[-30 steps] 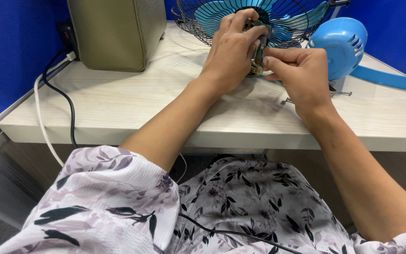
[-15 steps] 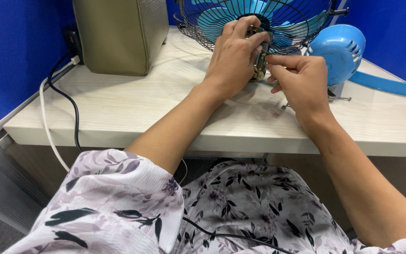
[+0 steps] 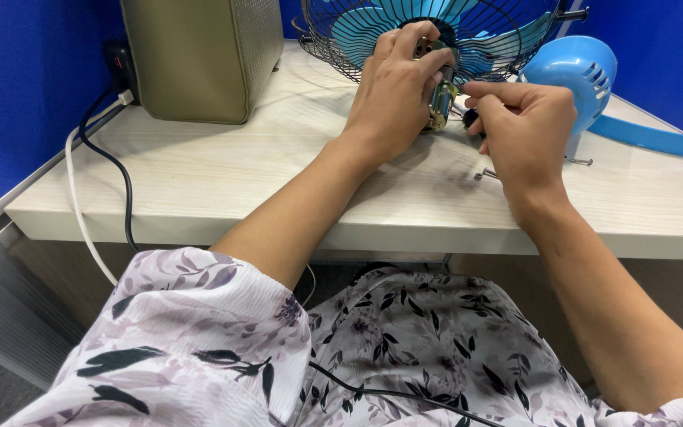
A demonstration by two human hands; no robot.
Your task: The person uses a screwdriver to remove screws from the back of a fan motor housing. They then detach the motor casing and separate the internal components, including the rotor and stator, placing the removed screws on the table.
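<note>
Far left: black and white cables [image 3: 96, 190] hang off the desk [image 3: 223, 178]. Olive box-shaped unit [image 3: 203, 55] stands behind. Left hand [image 3: 393, 95] clenched around fan motor [image 3: 440, 99], just in front of the wire fan guard [image 3: 436, 32]. Right hand [image 3: 523, 130] pinches a small dark part at the motor's side. Loose screws [image 3: 485, 173] beside it; blue motor housing [image 3: 575, 67] at right.

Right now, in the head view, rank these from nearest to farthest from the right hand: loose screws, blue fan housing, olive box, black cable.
From the right hand:
1. Loose screws, just below it on the table.
2. Blue fan housing, right behind.
3. Olive box, far left.
4. Black cable, at the left edge.
</note>
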